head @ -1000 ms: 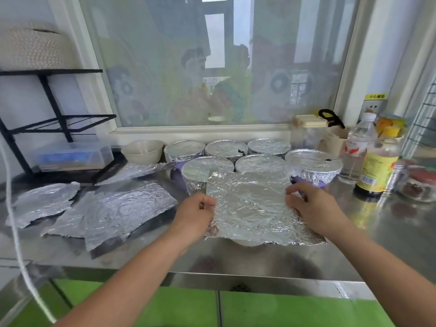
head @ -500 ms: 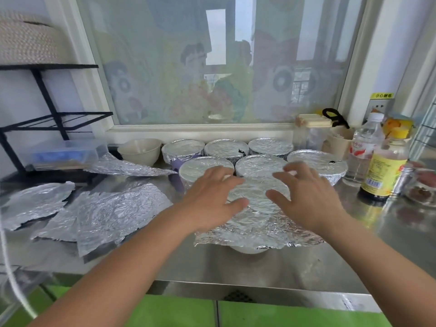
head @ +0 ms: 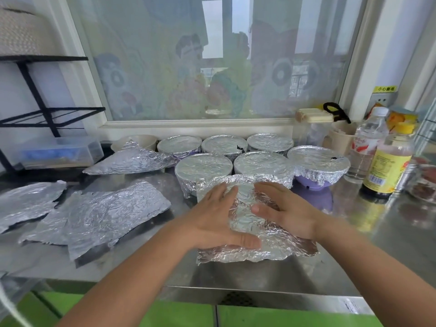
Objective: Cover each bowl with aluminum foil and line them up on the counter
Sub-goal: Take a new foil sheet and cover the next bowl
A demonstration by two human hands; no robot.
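fingers of both hands, left and right, lie spread flat, pressing the foil sheet.

The foil sheet hides its bowl; the right edge cuts off a dish.

We face a wide window whose pane carries a pale cartoon film. Daylight comes through it soft and diffuse. Its white frame runs just behind the stainless-steel tabletop, which gives dull reflections. At left a black metal rack stands against a white wall. Below the tabletop's front edge we see a bright green surface.
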